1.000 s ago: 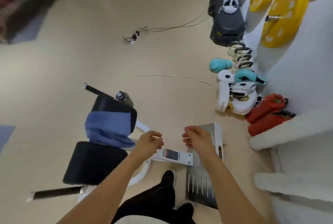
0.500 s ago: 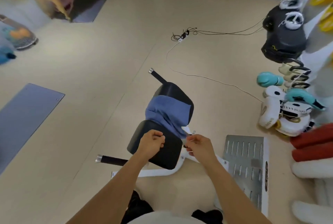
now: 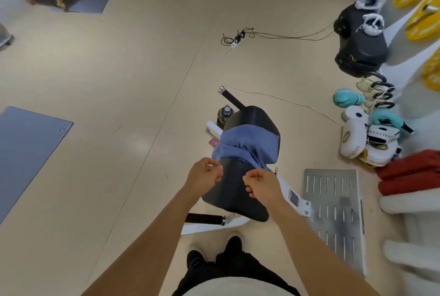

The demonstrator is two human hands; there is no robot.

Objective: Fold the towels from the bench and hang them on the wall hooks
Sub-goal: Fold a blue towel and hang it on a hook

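Observation:
A blue towel point(image 3: 245, 145) lies crumpled over the middle of a black padded bench point(image 3: 238, 195) on a white frame. Its near edge hangs down to the seat pad. My left hand point(image 3: 206, 173) hovers by the towel's near left corner with its fingers curled in. My right hand point(image 3: 260, 182) sits by the towel's near right corner, also curled, with nothing visible inside it. Neither hand clearly grips the cloth. No wall hooks can be made out.
A perforated metal plate point(image 3: 333, 212) lies right of the bench. Boxing gloves point(image 3: 366, 133), red padded items point(image 3: 409, 172) and white fluffy cloth point(image 3: 414, 203) line the right wall. A bottle point(image 3: 225, 114), floor cables point(image 3: 238, 38) and a blue mat point(image 3: 23, 153) are nearby.
The view has swung left and closer to the bench. Both hands, curled throughout, have gone from above the bench frame to the towel's near edge.

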